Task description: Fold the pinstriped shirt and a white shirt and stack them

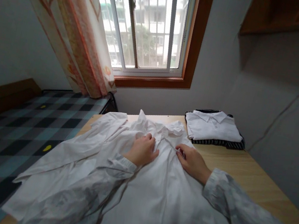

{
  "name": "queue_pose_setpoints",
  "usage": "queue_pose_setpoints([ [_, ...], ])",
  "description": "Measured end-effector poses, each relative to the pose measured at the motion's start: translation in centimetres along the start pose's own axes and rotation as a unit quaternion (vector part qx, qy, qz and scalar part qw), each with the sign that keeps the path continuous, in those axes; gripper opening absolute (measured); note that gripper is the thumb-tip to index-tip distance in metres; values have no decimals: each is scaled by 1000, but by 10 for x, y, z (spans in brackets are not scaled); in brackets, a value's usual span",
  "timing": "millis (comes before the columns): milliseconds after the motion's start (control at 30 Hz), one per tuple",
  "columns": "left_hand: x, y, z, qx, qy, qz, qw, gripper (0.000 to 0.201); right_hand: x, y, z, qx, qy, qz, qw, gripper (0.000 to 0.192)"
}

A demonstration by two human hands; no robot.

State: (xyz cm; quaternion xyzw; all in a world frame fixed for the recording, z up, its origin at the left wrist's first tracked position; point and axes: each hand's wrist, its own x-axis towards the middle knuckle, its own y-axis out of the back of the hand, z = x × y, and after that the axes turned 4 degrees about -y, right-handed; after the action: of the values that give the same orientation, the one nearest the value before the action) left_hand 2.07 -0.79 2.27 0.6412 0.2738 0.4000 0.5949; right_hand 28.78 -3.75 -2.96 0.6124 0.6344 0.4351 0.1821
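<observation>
A white shirt [147,204] lies spread over the wooden table, its collar [173,130] toward the window and one sleeve [73,149] out to the left. On the cloth below the collar rests my left hand [142,151], thumb spread away from the fingers, whose tips are partly hidden. To its right, my right hand [192,162] is closed in a pinch on the shirt's front beside the collar. Grey-white patterned sleeves cover both my forearms.
A folded white collared shirt [213,126] lies on dark striped clothing [219,143] at the table's [233,161] back right. Left is a bed with a checked cover [34,126]. A window [153,24] with a floral curtain [75,25] stands behind; a cable [286,107] hangs along the right wall.
</observation>
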Motion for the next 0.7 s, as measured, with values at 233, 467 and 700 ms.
queue_pose_setpoints([
  [233, 34, -19, -8, -15, 9, 27, 999, 17, 55, -29, 2, -5, 34, 47, 998, 17],
  [467, 68, -33, -24, -69, 106, 99, 987, 21, 112, -38, 6, -24, -82, 90, 992, 28],
  [700, 61, -39, -29, -106, 75, 195, 972, 16, 119, -40, -6, -62, 35, 148, 986, 15],
])
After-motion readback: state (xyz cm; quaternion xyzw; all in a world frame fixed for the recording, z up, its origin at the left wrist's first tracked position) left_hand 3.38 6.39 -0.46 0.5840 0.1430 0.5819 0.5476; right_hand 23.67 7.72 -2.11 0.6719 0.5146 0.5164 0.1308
